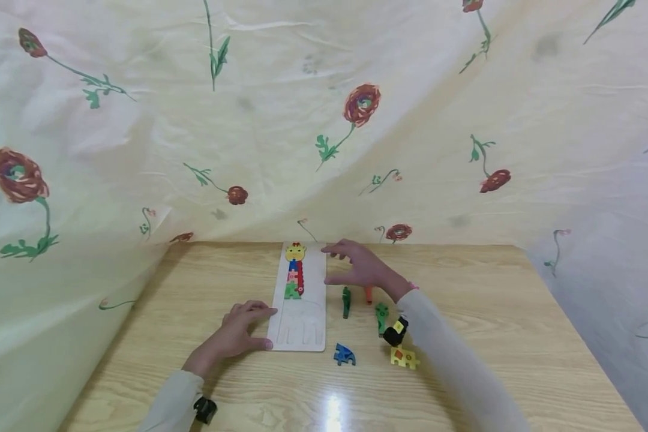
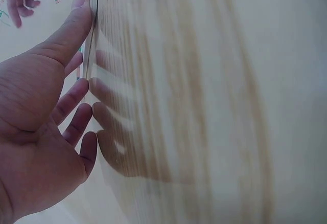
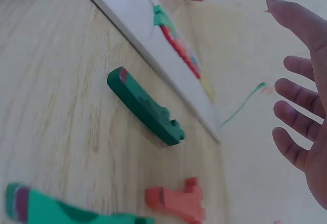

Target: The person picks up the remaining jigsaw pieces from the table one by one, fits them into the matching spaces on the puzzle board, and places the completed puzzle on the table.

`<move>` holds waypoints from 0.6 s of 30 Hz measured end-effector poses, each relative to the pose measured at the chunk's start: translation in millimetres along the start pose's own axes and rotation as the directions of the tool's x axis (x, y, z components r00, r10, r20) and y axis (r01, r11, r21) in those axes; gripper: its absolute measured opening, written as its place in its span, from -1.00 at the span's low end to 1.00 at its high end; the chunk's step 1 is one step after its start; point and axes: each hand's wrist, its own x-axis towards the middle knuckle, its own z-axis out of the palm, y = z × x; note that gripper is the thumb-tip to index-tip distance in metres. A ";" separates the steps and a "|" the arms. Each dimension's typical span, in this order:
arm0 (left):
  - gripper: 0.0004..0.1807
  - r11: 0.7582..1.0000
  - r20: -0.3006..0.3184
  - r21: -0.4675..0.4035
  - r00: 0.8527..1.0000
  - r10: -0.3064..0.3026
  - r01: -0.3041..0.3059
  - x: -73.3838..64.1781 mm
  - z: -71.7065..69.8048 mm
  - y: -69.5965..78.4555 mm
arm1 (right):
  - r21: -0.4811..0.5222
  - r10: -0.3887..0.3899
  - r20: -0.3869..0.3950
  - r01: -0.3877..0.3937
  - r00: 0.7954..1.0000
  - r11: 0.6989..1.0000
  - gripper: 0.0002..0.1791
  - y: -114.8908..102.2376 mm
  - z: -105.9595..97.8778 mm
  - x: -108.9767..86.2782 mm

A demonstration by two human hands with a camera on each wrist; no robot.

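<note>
A white puzzle board (image 1: 304,327) lies on the table, its upper part filled with a yellow giraffe head (image 1: 295,252) and blue, pink, green and red pieces. Shallow outlines show in its lower part. My left hand (image 1: 240,329) touches the board's left edge near the bottom with thumb and fingertips, the fingers spread. By the upper right edge hovers my right hand (image 1: 359,265), thumb and fingers apart, holding nothing. In the right wrist view that hand (image 3: 311,96) is raised off the table. A dark green piece (image 3: 145,106) lies between the board and the other loose pieces.
Right of the board lie an orange-red piece (image 1: 369,295), a green piece (image 1: 381,318), a yellow piece (image 1: 405,358) under the right forearm, and a blue piece (image 1: 344,354) nearer the front. A flowered cloth (image 1: 281,150) hangs behind the table.
</note>
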 end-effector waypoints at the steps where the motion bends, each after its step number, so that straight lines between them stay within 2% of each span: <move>1: -0.24 1.000 -0.002 0.000 1.000 0.002 -0.002 0.3 0.5 -0.6 | -0.011 -0.007 -0.015 0.006 1.000 1.000 -0.20 -2.0 -2.8 -4.4; 8: -0.24 1.000 -0.003 -0.005 1.000 0.013 -0.013 0.4 2.5 -3.9 | -0.079 -0.064 -0.114 0.055 0.991 0.995 -0.25 -16.5 -21.5 -35.7; 14: -0.24 1.000 -0.002 0.000 1.000 0.011 -0.011 0.0 1.7 -3.7 | -0.115 -0.125 -0.209 0.103 0.970 0.988 -0.34 -19.6 -33.5 -64.7; 18: -0.25 1.000 0.002 0.005 1.000 0.010 -0.010 0.8 1.3 -3.1 | -0.147 -0.142 -0.247 0.108 0.958 0.983 -0.37 -17.4 -37.3 -84.5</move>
